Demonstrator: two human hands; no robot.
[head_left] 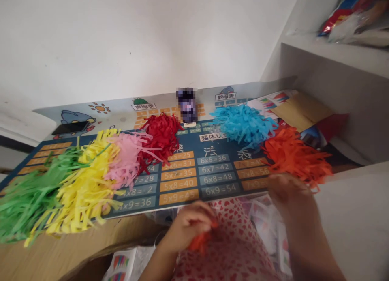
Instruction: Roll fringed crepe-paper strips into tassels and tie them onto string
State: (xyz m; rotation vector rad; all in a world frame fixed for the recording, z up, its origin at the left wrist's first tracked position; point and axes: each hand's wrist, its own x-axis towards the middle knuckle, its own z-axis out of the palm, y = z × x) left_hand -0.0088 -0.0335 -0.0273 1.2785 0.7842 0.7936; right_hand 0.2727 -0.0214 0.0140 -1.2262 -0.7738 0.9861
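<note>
My left hand (194, 224) is closed around a small bunch of orange paper strips (199, 243), low in front of the heart-patterned cloth on my lap. My right hand (287, 187) is at the table's right front edge, just below a fluffy orange pile of paper strips (296, 157). Motion smears its fingers, so their grip is unclear. Behind that pile is a blue paper pile (244, 123). Left of centre lie a red pile (162, 137), a pink pile (127, 157), a yellow pile (88, 187) and a green pile (33, 196).
A printed mat (179, 185) with times tables covers the table. A pixelated phone-like object (187, 106) stands against the back wall; a dark phone (71, 128) lies at the left. Brown paper (304, 110) rests by the right shelf (331, 74). Printed packets (121, 262) sit below the table.
</note>
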